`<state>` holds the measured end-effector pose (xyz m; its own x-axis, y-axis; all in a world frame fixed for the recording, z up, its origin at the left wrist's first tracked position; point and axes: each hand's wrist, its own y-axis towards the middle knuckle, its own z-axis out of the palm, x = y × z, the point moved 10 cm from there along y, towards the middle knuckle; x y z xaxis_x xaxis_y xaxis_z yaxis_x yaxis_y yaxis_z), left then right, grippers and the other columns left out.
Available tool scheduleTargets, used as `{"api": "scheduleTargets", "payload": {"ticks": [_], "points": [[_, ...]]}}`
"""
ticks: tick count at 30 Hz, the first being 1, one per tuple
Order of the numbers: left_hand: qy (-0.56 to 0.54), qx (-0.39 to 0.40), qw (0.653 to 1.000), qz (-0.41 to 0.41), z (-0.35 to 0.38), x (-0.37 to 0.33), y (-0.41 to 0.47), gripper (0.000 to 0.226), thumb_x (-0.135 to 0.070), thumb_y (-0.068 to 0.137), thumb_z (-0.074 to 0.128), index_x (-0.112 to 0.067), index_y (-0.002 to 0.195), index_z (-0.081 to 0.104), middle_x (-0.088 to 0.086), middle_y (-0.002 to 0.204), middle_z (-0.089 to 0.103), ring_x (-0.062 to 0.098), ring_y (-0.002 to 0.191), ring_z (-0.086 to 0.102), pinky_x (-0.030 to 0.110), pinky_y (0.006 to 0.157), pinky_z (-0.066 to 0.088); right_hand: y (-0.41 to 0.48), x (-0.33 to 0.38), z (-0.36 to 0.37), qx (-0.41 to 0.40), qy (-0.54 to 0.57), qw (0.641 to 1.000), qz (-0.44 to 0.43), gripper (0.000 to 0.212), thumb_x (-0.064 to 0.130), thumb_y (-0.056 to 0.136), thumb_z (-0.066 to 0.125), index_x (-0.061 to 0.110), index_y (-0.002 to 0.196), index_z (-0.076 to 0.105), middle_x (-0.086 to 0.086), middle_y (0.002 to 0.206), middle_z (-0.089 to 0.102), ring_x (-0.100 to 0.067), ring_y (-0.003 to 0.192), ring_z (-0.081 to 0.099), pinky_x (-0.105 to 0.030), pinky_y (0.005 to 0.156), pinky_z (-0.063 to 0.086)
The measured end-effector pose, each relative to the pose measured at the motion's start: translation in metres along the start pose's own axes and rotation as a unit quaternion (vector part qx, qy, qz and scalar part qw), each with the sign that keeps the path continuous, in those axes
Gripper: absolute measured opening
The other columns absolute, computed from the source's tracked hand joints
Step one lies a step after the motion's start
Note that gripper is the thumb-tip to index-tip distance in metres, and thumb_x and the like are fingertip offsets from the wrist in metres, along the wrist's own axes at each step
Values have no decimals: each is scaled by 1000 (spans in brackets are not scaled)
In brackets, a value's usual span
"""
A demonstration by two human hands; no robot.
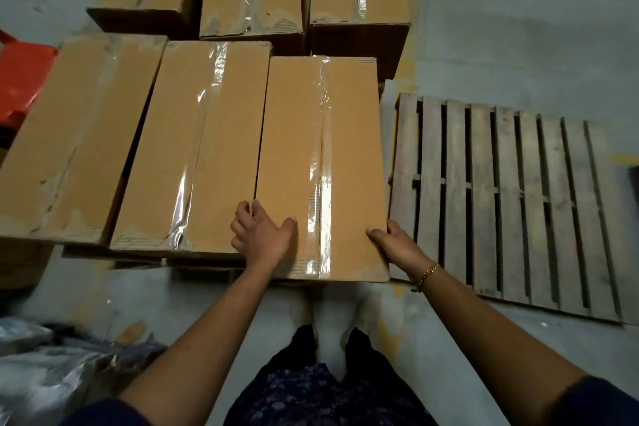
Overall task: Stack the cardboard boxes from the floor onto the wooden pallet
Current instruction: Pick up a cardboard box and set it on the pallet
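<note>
Head view | left hand (262,235) grips box (321,156) left edge | right hand (397,243) grips its right edge

1 view, worn on the head, looks forward and steeply down. it sits close above the nearest box (294,149), with the wooden pallet (482,149) at right.

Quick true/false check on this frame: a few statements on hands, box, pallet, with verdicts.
1. The left hand and right hand both grip the front-right box. True.
2. The pallet already carries a box. False: its slats are bare.
3. The pallet lies to the right of that box. True.
4. The bracelet is on the left wrist. False: it is on the right wrist.
</note>
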<state>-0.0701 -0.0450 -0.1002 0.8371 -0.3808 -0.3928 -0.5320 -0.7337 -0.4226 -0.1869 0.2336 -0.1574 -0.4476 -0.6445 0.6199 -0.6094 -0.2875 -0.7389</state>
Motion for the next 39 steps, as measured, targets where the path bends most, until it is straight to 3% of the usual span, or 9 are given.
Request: {"api": "scheduleTargets", "payload": {"ticks": [4,8,12,16,22,24,27,30,39], "points": [[-92,-53,993,-52,-5,3,1,64,-36,90,72,-11,144,48,8,156,27,35,141,25,49,112,25,4,-1,-8,4,7,1000,-3,49,44,99,59,21,142,52,-2,133,65,-23,116,64,-48,107,50],[-131,-33,987,-92,12,-2,-6,58,-36,89,72,-14,137,50,7,151,31,35,139,28,50,114,25,4,-2,-34,-17,15,1000,-17,45,47,98,60,24,136,56,0,130,66,-23,116,64,-45,105,50],[-242,17,966,-94,34,5,-8,72,-39,85,76,-17,144,40,7,141,50,32,130,48,49,114,34,7,-6,-52,-6,0,999,-37,46,42,101,58,28,144,52,3,133,64,-21,118,62,-45,106,50],[-318,92,935,-124,52,22,-9,89,-38,93,74,-15,162,23,-2,142,48,25,127,50,41,106,40,13,-14,-47,26,26,999,-25,53,48,99,60,28,147,48,3,134,63,-20,117,64,-48,107,51],[-387,144,904,-110,73,23,-16,63,-34,91,77,-15,147,53,4,131,66,23,118,64,32,92,48,23,-16,-34,10,127,992,-25,57,55,91,69,24,138,59,-1,129,70,-17,108,70,-39,96,57],[-392,134,904,-108,73,22,-15,64,-37,87,81,-16,143,57,3,128,68,22,115,66,32,92,51,24,-19,-32,-15,158,987,-20,71,68,78,76,29,135,61,3,125,72,-18,110,71,-44,99,57],[-357,104,925,-82,66,25,-9,85,-65,71,83,-22,141,61,-4,125,71,19,116,67,40,103,53,26,-19,-32,-43,155,987,-31,86,79,67,76,31,137,60,6,125,72,-18,111,70,-46,101,56],[-327,103,938,-57,60,27,-7,98,-81,62,75,-25,141,60,-6,125,71,19,116,67,45,106,52,21,-18,-33,-59,159,985,-34,78,74,72,77,31,135,61,7,124,72,-17,111,70,-46,103,55],[-233,123,963,55,47,-20,-22,78,-70,85,68,-23,146,55,1,130,69,26,118,64,37,100,50,-37,-26,-63,-129,222,965,-44,43,57,86,74,38,122,61,5,121,72,-16,109,71,-44,101,56]]}}
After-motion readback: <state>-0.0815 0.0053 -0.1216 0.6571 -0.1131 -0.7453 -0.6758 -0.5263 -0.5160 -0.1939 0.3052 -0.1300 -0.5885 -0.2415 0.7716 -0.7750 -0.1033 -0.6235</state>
